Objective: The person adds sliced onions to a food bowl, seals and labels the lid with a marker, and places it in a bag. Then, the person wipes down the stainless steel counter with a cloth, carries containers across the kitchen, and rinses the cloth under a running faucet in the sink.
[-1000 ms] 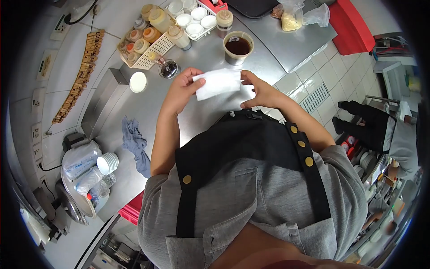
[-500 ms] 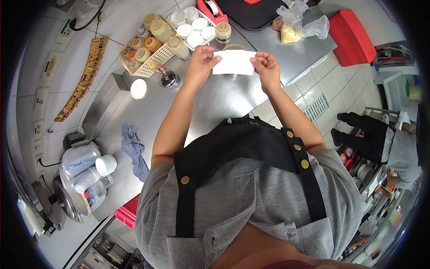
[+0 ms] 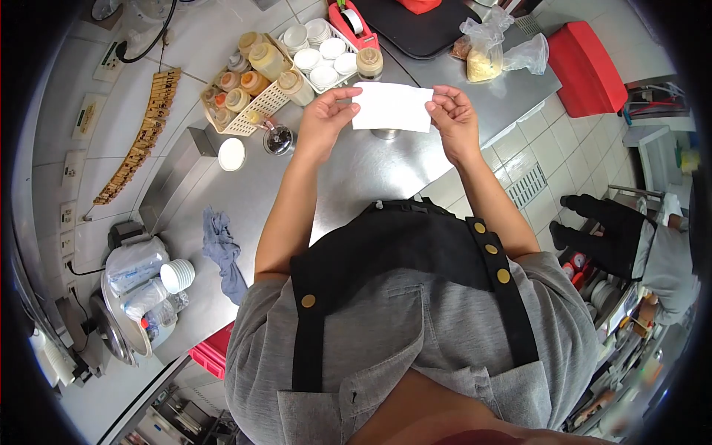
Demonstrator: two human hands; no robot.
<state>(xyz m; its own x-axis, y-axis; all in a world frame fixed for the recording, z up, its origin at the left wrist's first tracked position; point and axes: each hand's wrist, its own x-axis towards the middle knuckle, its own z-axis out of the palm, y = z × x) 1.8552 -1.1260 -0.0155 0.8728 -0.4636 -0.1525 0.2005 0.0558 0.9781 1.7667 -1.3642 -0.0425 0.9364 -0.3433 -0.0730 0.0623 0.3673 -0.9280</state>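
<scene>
A white slip of paper (image 3: 392, 107) is stretched flat between my two hands above the steel counter (image 3: 341, 174). My left hand (image 3: 328, 122) pinches its left edge between thumb and fingers. At the opposite edge, my right hand (image 3: 455, 124) grips the paper the same way. Beneath the slip, a small round metal object (image 3: 384, 134) shows only its lower rim; the paper hides the rest. Just beyond the paper stands a squeeze bottle (image 3: 368, 64) with a pale cap. Left of my left hand is a jar of dark contents (image 3: 279, 139).
Baskets of sauce bottles (image 3: 261, 93) and white lidded cups (image 3: 324, 76) line the back, beside a red tape dispenser (image 3: 351, 26). A black tray (image 3: 423, 30) and a bag of yellow food (image 3: 484, 63) lie far right. A grey cloth (image 3: 222, 252) rests left. Another person (image 3: 630, 237) stands at right.
Both hands have moved slightly apart and to the right with the paper, which now shows flatter and larger. The view has shifted a little.
</scene>
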